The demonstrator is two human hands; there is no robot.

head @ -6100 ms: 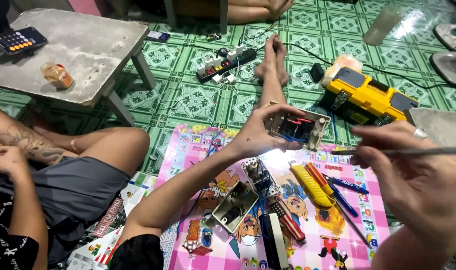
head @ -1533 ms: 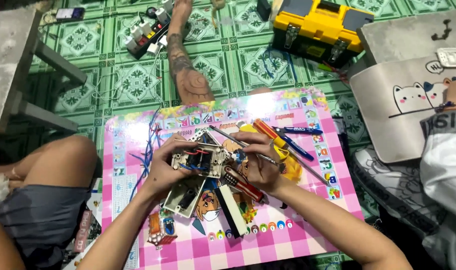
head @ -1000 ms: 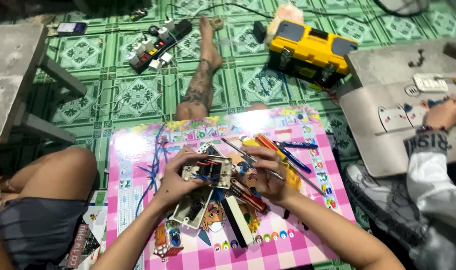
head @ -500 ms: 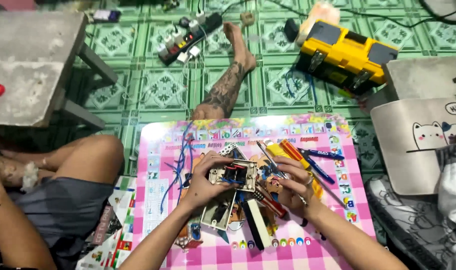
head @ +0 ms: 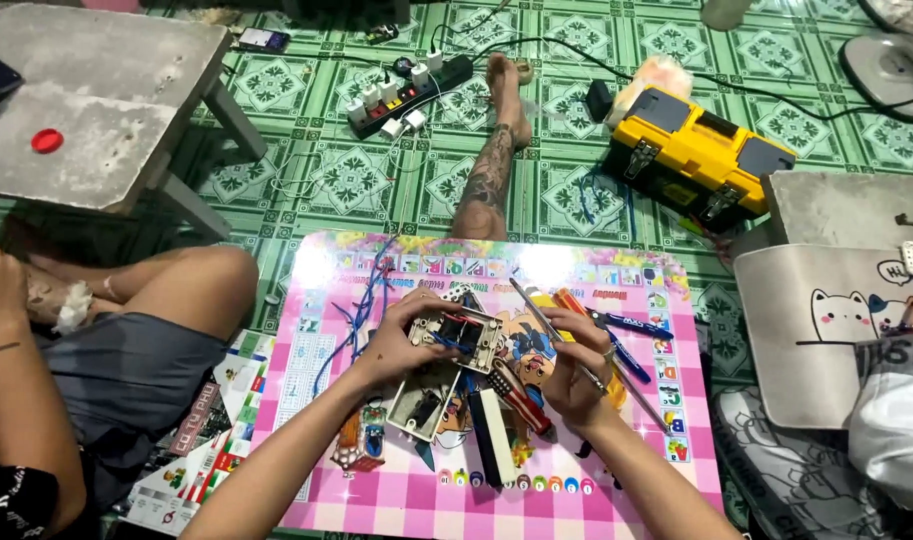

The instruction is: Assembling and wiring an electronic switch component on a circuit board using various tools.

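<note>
My left hand [head: 401, 345] grips a small white electrical box [head: 463, 335] with wires and parts showing inside, held just above a pink plastic board [head: 376, 490]. My right hand [head: 574, 368] is closed round a thin metal tool [head: 551, 330] whose tip points up and left, beside the box. Under my hands lie another open white casing [head: 421, 405], a white bar-shaped piece [head: 494, 440], a red-handled screwdriver [head: 521, 400] and a small orange part [head: 361, 440]. Blue wires [head: 361, 300] trail over the board's left side.
A yellow toolbox [head: 696, 150] sits on the green tiled floor at upper right, a power strip [head: 411, 85] with plugs above. A grey low table [head: 96, 100] stands upper left. One person sits at my left [head: 126, 340], another at right [head: 891, 410]. My leg [head: 491, 165] stretches ahead.
My hands stay on the box and the thin tool over the board. My view has tilted up and shifted, bringing the table, power strip and toolbox more into sight.
</note>
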